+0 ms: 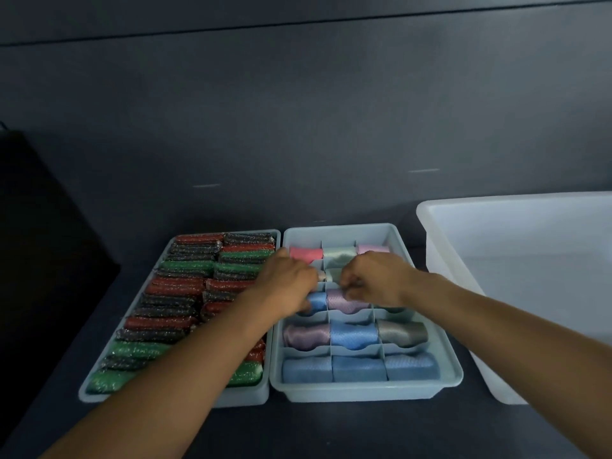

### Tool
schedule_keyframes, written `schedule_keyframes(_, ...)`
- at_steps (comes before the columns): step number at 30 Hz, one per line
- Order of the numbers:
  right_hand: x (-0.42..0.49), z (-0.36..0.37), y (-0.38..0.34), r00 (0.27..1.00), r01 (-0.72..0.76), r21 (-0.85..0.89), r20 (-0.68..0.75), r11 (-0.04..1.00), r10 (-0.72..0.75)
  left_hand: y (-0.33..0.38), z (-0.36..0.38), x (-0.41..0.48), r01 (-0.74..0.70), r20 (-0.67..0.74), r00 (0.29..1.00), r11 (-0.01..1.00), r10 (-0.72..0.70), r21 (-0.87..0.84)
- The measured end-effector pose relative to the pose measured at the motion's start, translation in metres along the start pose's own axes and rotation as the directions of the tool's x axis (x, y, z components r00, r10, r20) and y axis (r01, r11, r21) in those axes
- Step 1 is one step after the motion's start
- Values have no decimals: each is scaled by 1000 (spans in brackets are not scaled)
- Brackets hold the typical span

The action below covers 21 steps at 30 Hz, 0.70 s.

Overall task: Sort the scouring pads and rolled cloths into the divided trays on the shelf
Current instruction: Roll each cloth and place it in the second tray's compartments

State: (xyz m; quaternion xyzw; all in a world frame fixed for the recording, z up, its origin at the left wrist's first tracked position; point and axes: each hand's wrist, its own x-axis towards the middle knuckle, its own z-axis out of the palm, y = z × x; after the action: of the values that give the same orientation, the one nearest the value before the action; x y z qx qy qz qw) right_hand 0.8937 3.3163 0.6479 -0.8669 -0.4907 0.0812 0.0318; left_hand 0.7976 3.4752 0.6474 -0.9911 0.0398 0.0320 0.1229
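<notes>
Head view: we're likely seating a cloth (332, 275) in tray (364, 394); left hand (291, 283), right hand (379, 280) fingers (351, 289) curled, hold unclear; next press flush.

No text, label, brand or number can be read. The two divided trays (357, 394), the scouring pads (178, 286), the rolled cloths (354, 336) and the white tub (496, 226) right of the trays show plain surfaces, blurred in places.
</notes>
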Motion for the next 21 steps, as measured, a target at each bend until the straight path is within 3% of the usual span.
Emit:
schedule_keyframes(4, 6, 2, 1, 999, 36, -79, 38, 996, -33, 3, 7, 3, -24, -11, 1000, 999, 24, -24)
schedule_keyframes(8, 14, -9, 19, 998, -49, 68, -22, 997, 50, -26, -2, 7, 96, -151, 973, 897, -177, -433)
schedule_keyframes(10, 22, -13, 24, 998, -58, 47, -37, 997, 60, -34, -6, 14, 100, -202, 960, 911, -194, -401)
schedule_keyframes(17, 47, 7, 19, 992, -50, -45, 117, 998, 55, -24, 9, 37, 86, -2, 996, 993, -87, -82)
schedule_keyframes(21, 50, 1, 25, 988, -37, 20, 150, 999, 33, -31, 13, 40, 77, 76, 995, 983, -65, -169)
